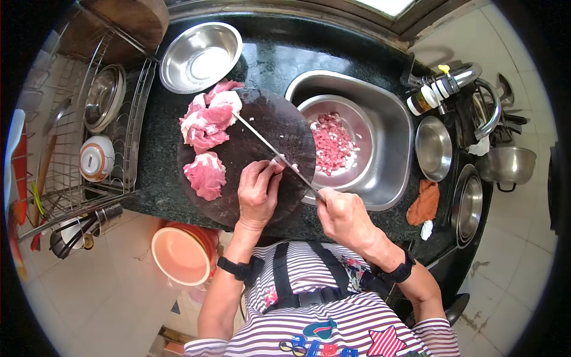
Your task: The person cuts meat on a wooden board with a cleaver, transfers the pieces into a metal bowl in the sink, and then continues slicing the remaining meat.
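Observation:
My right hand (346,218) is closed around the handle of a knife (262,137), whose blade slants up and left across a dark round cutting board (267,110). Under my left hand's (259,189) bent fingertips a small piece of meat (277,162) is pinched against the board, right beside the blade. Larger slabs of raw pink meat (207,126) with white fat lie on the board's left side, and one separate chunk (205,176) sits below them. Diced meat (334,143) fills part of a metal bowl (364,122) standing in the sink.
The steel sink (399,137) adjoins the board's right side. An empty metal basin (202,56) stands behind the board. A wire dish rack (140,113) is at left, and an orange bucket (180,254) stands below the counter. A brown cloth (423,204) lies right of the sink.

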Demonstrator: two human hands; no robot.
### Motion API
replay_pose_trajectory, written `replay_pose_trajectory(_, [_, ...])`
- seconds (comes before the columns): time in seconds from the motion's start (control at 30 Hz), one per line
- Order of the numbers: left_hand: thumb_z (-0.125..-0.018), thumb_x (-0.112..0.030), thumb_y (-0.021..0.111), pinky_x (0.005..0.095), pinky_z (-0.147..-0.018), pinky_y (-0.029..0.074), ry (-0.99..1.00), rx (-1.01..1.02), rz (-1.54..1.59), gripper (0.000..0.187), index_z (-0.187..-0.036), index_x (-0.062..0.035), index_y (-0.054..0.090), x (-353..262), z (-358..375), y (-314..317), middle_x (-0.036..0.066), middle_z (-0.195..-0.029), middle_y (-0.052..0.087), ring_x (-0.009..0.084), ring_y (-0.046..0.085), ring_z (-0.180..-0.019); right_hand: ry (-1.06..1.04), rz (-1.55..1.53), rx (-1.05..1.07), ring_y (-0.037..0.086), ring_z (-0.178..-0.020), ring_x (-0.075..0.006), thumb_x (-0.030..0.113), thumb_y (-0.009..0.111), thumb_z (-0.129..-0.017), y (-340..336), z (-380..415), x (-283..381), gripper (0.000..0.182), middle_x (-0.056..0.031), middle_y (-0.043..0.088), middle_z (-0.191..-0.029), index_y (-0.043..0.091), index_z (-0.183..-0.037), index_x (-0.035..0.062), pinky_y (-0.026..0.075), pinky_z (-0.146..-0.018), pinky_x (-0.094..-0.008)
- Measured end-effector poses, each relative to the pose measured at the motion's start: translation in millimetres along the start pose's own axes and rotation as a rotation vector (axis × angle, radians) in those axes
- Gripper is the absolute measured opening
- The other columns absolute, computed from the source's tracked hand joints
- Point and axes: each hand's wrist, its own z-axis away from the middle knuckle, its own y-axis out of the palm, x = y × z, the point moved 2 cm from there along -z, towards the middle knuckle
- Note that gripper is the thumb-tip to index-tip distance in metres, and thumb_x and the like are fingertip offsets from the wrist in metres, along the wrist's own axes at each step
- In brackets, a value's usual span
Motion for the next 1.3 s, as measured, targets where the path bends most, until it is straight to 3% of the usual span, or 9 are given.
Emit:
replay_pose_trajectory(0.43, [-0.074,0.002,0.072,0.0406,-0.085,0.05,0.015,0.06,-0.048,0.019,-0.092,-0.0017,0.067,6,2,-1,0.01,-0.098,0.066,0.0307,0.062,-0.096,0.075,0.009,0.13,0.061,-0.068,-0.0442,0.0,0.058,-0.083,7,1,1,0.007,-0.0242,0.06,-0.069,0.053,-0.086,-0.003,0.048,-0.061,-0.0499])
replay_pose_trajectory(0.5, [-0.074,0.002,0.072,0.0408,-0.085,0.05,0.012,0.064,-0.048,0.019,-0.092,-0.0018,0.067,8,2,0,0.01,-0.098,0.066,0.0309,0.062,-0.096,0.059,0.002,0.121,0.062,-0.065,-0.0448,0.001,0.057,-0.082,12,-10,3,0.008,-0.0254,0.059,-0.066,0.05,-0.081,-0.0028,0.049,-0.059,-0.0521])
replay_pose_trajectory(0.83, [-0.074,0.002,0.072,0.0409,-0.082,0.05,-0.036,-0.006,0.021,0.019,-0.091,-0.004,0.067,7,1,-1,0.009,-0.094,0.065,0.0307,0.061,-0.091,0.027,-0.049,-0.063,0.059,-0.063,-0.0449,0.004,0.059,-0.086,26,-19,-6,0.01,-0.0237,0.056,-0.062,0.052,-0.081,-0.0016,0.045,-0.057,-0.0511])
replay_pose_trajectory(1.1, [-0.08,0.005,0.064,0.0403,-0.087,0.05,-0.039,0.037,-0.014,0.028,-0.107,-0.0005,0.068,7,2,-10,0.013,-0.106,0.066,0.0328,0.062,-0.098,0.048,-0.104,-0.016,0.059,-0.066,-0.0464,0.005,0.058,-0.085,11,-3,2,0.01,-0.026,0.056,-0.065,0.051,-0.081,-0.0012,0.046,-0.059,-0.0524])
replay_pose_trajectory(1.17, [-0.081,0.007,0.061,0.0405,-0.09,0.05,-0.166,0.024,-0.043,0.031,-0.112,0.0012,0.067,7,4,-17,0.016,-0.114,0.065,0.0346,0.061,-0.104,0.044,-0.099,-0.01,0.06,-0.067,-0.0463,0.005,0.058,-0.085,14,0,3,0.01,-0.0258,0.057,-0.065,0.051,-0.081,-0.001,0.046,-0.059,-0.0524])
replay_pose_trajectory(1.3, [-0.085,0.005,0.062,0.0387,-0.091,0.05,-0.216,-0.061,-0.017,0.028,-0.112,0.0004,0.067,8,1,-32,0.017,-0.113,0.066,0.0323,0.064,-0.103,0.064,-0.094,0.032,0.06,-0.067,-0.046,0.006,0.059,-0.085,20,2,6,0.01,-0.0254,0.057,-0.066,0.052,-0.082,-0.0007,0.047,-0.06,-0.0528])
